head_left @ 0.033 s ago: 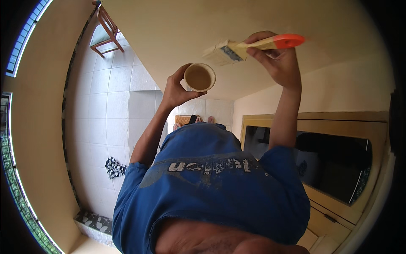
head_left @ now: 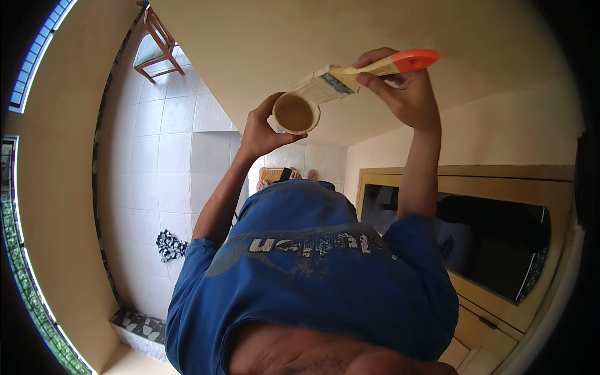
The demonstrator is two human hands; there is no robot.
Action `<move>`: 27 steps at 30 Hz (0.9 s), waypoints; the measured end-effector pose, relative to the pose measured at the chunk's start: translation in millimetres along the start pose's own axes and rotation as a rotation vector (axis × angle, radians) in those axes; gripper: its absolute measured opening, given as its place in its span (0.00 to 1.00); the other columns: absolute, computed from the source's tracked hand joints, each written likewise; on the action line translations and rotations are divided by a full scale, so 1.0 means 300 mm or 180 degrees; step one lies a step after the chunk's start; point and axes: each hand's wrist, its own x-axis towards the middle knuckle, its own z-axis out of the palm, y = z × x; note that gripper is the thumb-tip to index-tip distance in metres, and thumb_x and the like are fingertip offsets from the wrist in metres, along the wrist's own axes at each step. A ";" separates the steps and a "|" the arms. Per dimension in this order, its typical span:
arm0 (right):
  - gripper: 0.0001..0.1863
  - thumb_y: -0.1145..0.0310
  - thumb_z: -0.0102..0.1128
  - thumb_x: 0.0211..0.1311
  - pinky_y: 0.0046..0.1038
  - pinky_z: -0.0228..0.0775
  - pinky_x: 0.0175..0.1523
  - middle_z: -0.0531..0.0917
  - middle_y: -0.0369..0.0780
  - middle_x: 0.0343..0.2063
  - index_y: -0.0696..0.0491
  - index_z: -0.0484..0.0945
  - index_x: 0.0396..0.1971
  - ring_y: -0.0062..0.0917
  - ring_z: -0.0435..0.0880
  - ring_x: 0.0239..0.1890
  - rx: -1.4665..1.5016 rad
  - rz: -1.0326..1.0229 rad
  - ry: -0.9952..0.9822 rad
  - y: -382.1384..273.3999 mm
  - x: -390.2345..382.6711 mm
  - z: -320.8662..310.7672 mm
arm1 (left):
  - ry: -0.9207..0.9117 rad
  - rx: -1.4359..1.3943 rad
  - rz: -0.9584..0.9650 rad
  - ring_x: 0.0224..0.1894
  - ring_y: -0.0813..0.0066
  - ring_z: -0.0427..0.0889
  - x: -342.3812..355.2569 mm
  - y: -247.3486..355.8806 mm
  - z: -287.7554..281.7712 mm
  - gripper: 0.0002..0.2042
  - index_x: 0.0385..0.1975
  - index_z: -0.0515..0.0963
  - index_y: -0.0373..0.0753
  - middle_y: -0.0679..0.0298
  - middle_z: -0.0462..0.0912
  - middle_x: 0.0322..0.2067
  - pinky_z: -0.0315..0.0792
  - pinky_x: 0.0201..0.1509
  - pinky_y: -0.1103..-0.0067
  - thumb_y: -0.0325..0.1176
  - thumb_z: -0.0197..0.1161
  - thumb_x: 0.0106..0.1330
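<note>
My left hand [head_left: 261, 132] is closed round a small round cup [head_left: 294, 112] holding a beige-brown liquid, gripping it by its side. Up and to the right, my right hand [head_left: 406, 94] grips a flat paintbrush [head_left: 340, 81] with a wooden handle and orange end. Its pale, paint-coated bristles [head_left: 311, 86] slant down to just above the cup's upper right rim; I cannot tell whether they touch it. Behind both is a beige wall [head_left: 262, 44].
A wooden chair [head_left: 159, 47] stands on the tiled floor [head_left: 150, 144], with a patterned cloth [head_left: 169, 247] lying farther down. Below me are my feet on a wooden surface [head_left: 272, 174]. A yellow door with a dark glass panel [head_left: 487, 237] is at right, a stone-topped ledge [head_left: 137, 325] at lower left.
My right hand and the paintbrush have moved slightly left, bringing the bristles closer to the cup. The cup and my left hand are almost unmoved.
</note>
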 end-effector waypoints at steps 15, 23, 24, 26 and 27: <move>0.11 0.67 0.76 0.63 0.27 0.77 0.42 0.87 0.37 0.32 0.56 0.84 0.40 0.22 0.84 0.34 -0.0496 0.0422 -0.1039 0.102 0.078 0.162 | -0.0058 0.0360 -0.0009 0.58 0.61 0.86 0.013 0.021 -0.013 0.47 0.64 0.73 0.32 0.52 0.86 0.54 0.79 0.63 0.66 0.41 0.88 0.42; 0.11 0.67 0.75 0.64 0.26 0.78 0.41 0.88 0.38 0.32 0.56 0.85 0.39 0.23 0.85 0.32 -0.0439 0.0519 -0.1070 0.153 0.066 0.212 | -0.0052 0.0318 0.0057 0.57 0.56 0.86 0.019 0.014 -0.013 0.46 0.62 0.75 0.33 0.50 0.85 0.53 0.78 0.62 0.65 0.42 0.88 0.40; 0.11 0.67 0.75 0.64 0.26 0.79 0.42 0.88 0.38 0.32 0.56 0.85 0.39 0.23 0.85 0.33 -0.0434 0.0518 -0.1062 0.156 0.065 0.214 | -0.0028 0.0252 0.0049 0.56 0.55 0.86 0.019 0.012 -0.013 0.45 0.61 0.76 0.33 0.50 0.85 0.53 0.78 0.62 0.65 0.42 0.88 0.39; 0.11 0.67 0.75 0.64 0.26 0.79 0.42 0.88 0.38 0.33 0.56 0.85 0.39 0.23 0.86 0.33 -0.0429 0.0508 -0.1053 0.160 0.061 0.216 | -0.0108 0.0373 0.0074 0.58 0.57 0.85 0.019 0.004 -0.015 0.46 0.63 0.74 0.32 0.51 0.85 0.54 0.79 0.63 0.65 0.42 0.89 0.40; 0.11 0.67 0.75 0.64 0.26 0.79 0.42 0.88 0.39 0.33 0.56 0.84 0.40 0.23 0.86 0.33 -0.0429 0.0500 -0.1050 0.156 0.061 0.213 | -0.0149 0.0433 0.0086 0.59 0.59 0.85 0.019 0.001 -0.017 0.47 0.64 0.73 0.32 0.51 0.85 0.55 0.79 0.64 0.66 0.42 0.89 0.41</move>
